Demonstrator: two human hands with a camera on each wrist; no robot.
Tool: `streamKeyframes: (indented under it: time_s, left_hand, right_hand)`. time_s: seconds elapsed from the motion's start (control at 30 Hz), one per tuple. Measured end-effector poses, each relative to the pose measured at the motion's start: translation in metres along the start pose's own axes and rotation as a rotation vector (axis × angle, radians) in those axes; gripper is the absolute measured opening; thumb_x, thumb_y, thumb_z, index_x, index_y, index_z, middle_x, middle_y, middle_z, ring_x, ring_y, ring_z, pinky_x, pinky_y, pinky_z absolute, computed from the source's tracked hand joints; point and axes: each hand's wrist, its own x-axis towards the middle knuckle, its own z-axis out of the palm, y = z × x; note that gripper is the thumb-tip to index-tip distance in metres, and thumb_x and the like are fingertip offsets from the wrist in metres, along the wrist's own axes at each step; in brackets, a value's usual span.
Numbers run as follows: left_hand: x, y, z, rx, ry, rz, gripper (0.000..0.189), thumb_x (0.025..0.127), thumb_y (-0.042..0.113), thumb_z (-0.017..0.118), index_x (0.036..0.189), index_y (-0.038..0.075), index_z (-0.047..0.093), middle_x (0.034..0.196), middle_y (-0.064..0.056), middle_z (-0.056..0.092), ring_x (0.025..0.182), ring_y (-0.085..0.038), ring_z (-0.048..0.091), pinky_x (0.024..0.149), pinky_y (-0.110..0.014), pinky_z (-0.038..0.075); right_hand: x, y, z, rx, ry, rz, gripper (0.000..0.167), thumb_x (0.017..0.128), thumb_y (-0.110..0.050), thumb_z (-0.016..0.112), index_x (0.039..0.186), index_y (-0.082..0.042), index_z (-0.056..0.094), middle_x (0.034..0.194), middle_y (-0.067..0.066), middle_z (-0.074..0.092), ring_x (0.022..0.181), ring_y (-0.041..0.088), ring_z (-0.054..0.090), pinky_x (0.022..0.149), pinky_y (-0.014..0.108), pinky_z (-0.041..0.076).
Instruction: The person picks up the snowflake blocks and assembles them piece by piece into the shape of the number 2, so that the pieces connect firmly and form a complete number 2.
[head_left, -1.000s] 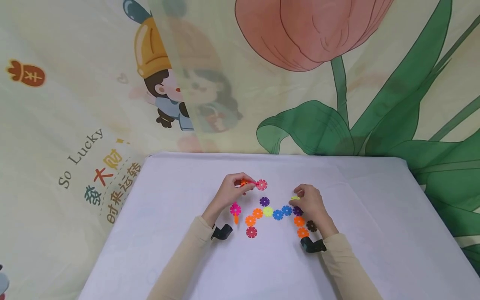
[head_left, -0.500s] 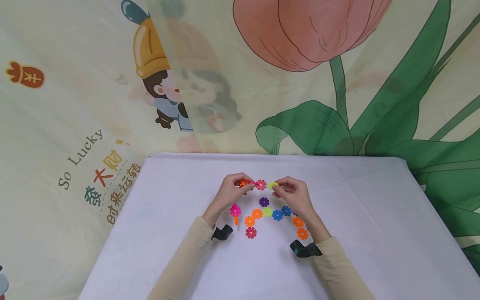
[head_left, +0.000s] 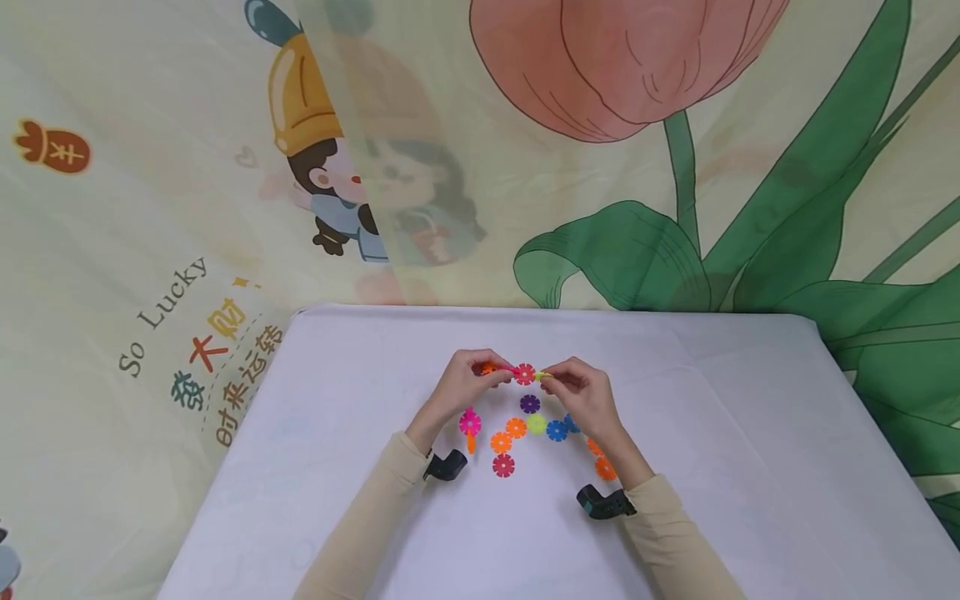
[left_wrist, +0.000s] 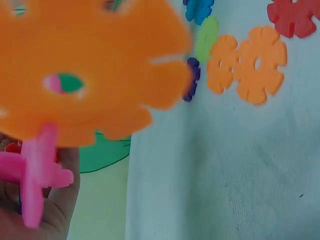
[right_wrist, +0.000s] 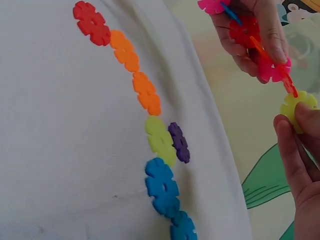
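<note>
My left hand (head_left: 463, 386) pinches a chain of interlocking snowflake discs near its end. A red disc (head_left: 524, 374) sticks out past the fingertips. From the same hand the chain trails toward the wrist, with a magenta disc (head_left: 470, 423) and an orange disc (left_wrist: 100, 75) that looms large in the left wrist view. Thumb and fingers of my right hand (head_left: 588, 396) pinch a yellow-green disc (right_wrist: 295, 104). Its edge meets the rim of the red disc, the two set at an angle to each other. The left palm hides part of the chain.
Loose discs lie on the white-covered table (head_left: 375, 375) below the hands: a red one (head_left: 503, 465), several orange, a yellow-green one (head_left: 536, 423), a purple one (head_left: 529, 404) and blue ones (head_left: 557, 430). My right forearm covers some at the right. A printed curtain (head_left: 600, 183) hangs behind.
My right hand has carried the yellow-green disc leftward from the right-hand pieces to the chain's red disc and turned it edge-on. My left hand has stayed nearly still.
</note>
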Motion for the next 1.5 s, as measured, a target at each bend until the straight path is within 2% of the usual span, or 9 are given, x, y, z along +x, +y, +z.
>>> streamKeyframes:
  time_s: [0.07,0.2,0.37,0.5,0.7,0.87,1.0,1.17,1.5]
  left_hand:
    - [0.000,0.000,0.001,-0.020,-0.002,0.000,0.014,0.090,0.015,0.073,0.099,0.005,0.076,0.089,-0.005,0.073,0.091,-0.042,0.065,0.082,-0.052,0.054]
    - [0.000,-0.001,0.003,-0.046,0.003,0.012,0.014,0.089,0.013,0.074,0.098,0.003,0.076,0.089,-0.007,0.074,0.090,-0.042,0.065,0.082,-0.053,0.053]
    - [-0.001,-0.003,0.004,-0.024,0.001,0.025,0.013,0.089,0.011,0.074,0.098,0.003,0.077,0.088,-0.007,0.074,0.088,-0.039,0.066,0.078,-0.043,0.056]
    - [-0.002,-0.004,0.005,-0.013,-0.011,0.029,0.013,0.089,0.011,0.073,0.099,0.003,0.077,0.091,-0.008,0.074,0.089,-0.037,0.066,0.074,-0.031,0.054]
    - [-0.002,-0.003,0.006,0.004,-0.010,0.021,0.016,0.090,0.011,0.073,0.101,0.001,0.076,0.094,-0.012,0.074,0.087,-0.027,0.066,0.074,-0.028,0.051]
    - [-0.001,-0.004,0.005,0.022,-0.040,0.020,0.016,0.090,0.007,0.071,0.101,-0.004,0.074,0.097,-0.017,0.073,0.084,-0.019,0.064,0.074,-0.026,0.051]
    - [-0.002,-0.006,0.005,0.022,-0.043,0.020,0.016,0.090,0.005,0.070,0.102,-0.006,0.074,0.096,-0.018,0.073,0.084,-0.019,0.063,0.074,-0.025,0.051]
    - [-0.003,-0.006,0.007,0.013,-0.016,0.027,0.015,0.089,0.009,0.073,0.100,-0.001,0.076,0.094,-0.013,0.074,0.083,-0.017,0.063,0.072,-0.023,0.050]
    - [0.003,0.001,0.003,0.044,-0.053,0.020,0.013,0.088,0.013,0.075,0.098,0.007,0.078,0.093,-0.002,0.073,0.081,-0.018,0.060,0.070,-0.025,0.050]
  right_hand:
    - [-0.003,-0.008,0.002,0.007,0.021,-0.024,0.008,0.086,0.009,0.069,0.095,0.009,0.069,0.089,0.023,0.066,0.081,0.037,0.068,0.075,0.018,0.055]
    - [-0.008,-0.024,0.004,0.025,0.040,-0.011,0.009,0.087,0.011,0.067,0.096,0.013,0.068,0.089,0.026,0.065,0.082,0.040,0.067,0.076,0.019,0.055]
    - [-0.011,-0.030,0.003,0.039,0.027,0.024,0.009,0.088,0.010,0.067,0.096,0.013,0.068,0.090,0.025,0.064,0.083,0.040,0.067,0.077,0.021,0.056]
    - [-0.012,-0.028,0.002,0.043,0.017,0.025,0.009,0.087,0.009,0.067,0.095,0.013,0.068,0.089,0.025,0.064,0.083,0.042,0.066,0.076,0.020,0.055]
    - [-0.011,-0.017,0.004,0.037,0.009,0.017,0.009,0.087,0.009,0.068,0.095,0.012,0.069,0.090,0.025,0.064,0.083,0.041,0.066,0.077,0.020,0.055]
    - [-0.008,0.005,0.005,-0.024,0.020,-0.006,0.008,0.086,0.006,0.071,0.094,0.006,0.072,0.088,0.018,0.066,0.082,0.033,0.068,0.076,0.017,0.054]
    - [-0.007,0.006,0.006,-0.103,0.021,-0.085,0.008,0.085,0.005,0.073,0.091,0.000,0.074,0.085,0.009,0.068,0.079,0.024,0.067,0.076,0.017,0.054]
    - [-0.007,0.006,0.007,-0.193,0.021,-0.164,0.011,0.083,0.006,0.075,0.089,-0.002,0.073,0.082,0.004,0.068,0.076,0.018,0.065,0.074,0.020,0.055]
    - [-0.007,0.007,0.006,-0.150,0.039,-0.117,0.011,0.083,0.001,0.076,0.093,-0.002,0.075,0.085,0.006,0.069,0.079,0.021,0.068,0.077,0.017,0.054]
